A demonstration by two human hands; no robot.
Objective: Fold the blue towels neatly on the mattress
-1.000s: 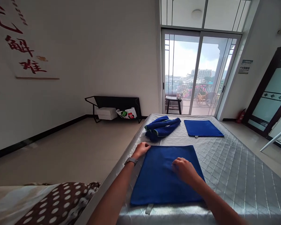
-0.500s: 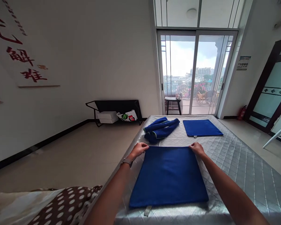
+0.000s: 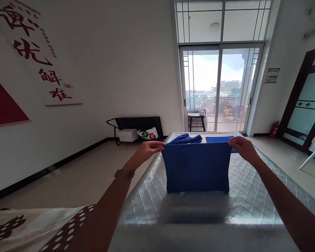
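Observation:
A square blue cushion cover (image 3: 198,168) hangs upright in front of me, over the silvery quilted mattress (image 3: 147,206). Its top left corner is pinched between the thumb and fingers of my left hand (image 3: 150,149). At the top right corner, my right hand (image 3: 243,148) grips the cloth the same way. The top edge is stretched nearly straight between both hands. Below the lower edge, a blurred dark shadow falls on the mattress. Behind it, a bunched blue cloth (image 3: 185,138) and a flat blue cover (image 3: 216,139) lie on the mattress, both partly hidden.
A polka-dot blanket (image 3: 65,231) is at the lower left. By the wall stands a low black rack (image 3: 138,123) with a white box (image 3: 127,135). Glass sliding doors (image 3: 220,87) are beyond the mattress; a fire extinguisher (image 3: 274,129) stands to the right.
Both hands have raised the blue cushion cover from lying flat on the mattress to hanging upright. They have moved up and farther apart. The view has tilted up slightly and turned left.

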